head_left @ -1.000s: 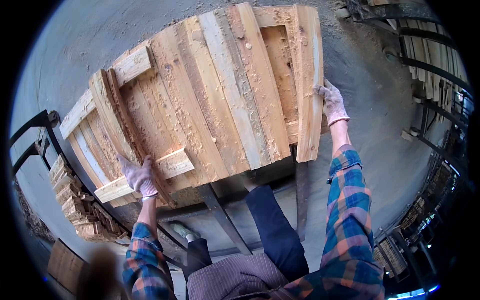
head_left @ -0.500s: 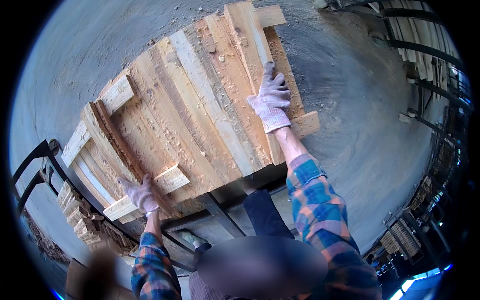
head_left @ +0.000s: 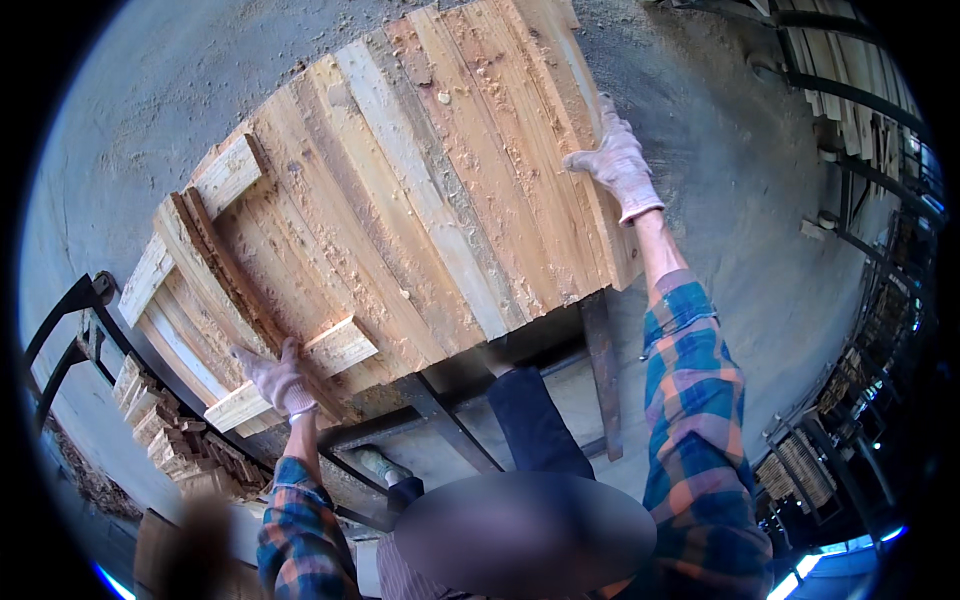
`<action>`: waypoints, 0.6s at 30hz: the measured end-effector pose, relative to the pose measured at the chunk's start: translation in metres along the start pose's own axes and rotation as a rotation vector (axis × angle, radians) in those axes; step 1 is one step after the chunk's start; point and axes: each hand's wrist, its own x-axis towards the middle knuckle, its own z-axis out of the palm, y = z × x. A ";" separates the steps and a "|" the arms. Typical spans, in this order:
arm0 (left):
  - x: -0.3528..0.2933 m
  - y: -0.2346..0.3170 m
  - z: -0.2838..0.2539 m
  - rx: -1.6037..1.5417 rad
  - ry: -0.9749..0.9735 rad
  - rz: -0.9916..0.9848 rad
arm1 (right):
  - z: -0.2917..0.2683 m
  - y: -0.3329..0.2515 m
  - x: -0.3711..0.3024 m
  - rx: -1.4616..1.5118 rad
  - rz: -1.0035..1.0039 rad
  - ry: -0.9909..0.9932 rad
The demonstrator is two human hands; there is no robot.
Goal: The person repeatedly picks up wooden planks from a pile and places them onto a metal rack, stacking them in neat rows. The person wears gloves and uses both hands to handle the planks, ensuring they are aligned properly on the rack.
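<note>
Our row of boards [head_left: 400, 200] lies across the metal frame [head_left: 445, 425], its bars showing beyond the boards along the near edge; the end board [head_left: 572, 90] sits toward the frame's right edge, and two strips [head_left: 215, 270] lie toward its left edge.

Our left hand [head_left: 275, 380] straddles the near end of the strips, thumb on one side and fingers parted on the other, clasping them; our right hand [head_left: 615, 165] has the end board by its outer edge, thumb stretched over the face, though we cannot see how far the fingers curl underneath.

To handle it well, we should push the end board squarely, with even force along its length, so it does not twist; we do best with fingertips clear of the joints, and with crumbs [head_left: 445, 97] swept away from touching edges.
</note>
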 end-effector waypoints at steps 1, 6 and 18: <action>0.002 0.014 -0.003 0.023 -0.085 -0.045 | -0.006 0.012 -0.003 0.041 -0.009 0.015; 0.009 -0.072 0.038 0.510 0.185 0.049 | -0.010 0.016 -0.083 1.059 0.066 0.127; 0.005 -0.019 0.052 1.332 0.558 0.282 | 0.207 0.019 -0.301 1.223 0.452 0.125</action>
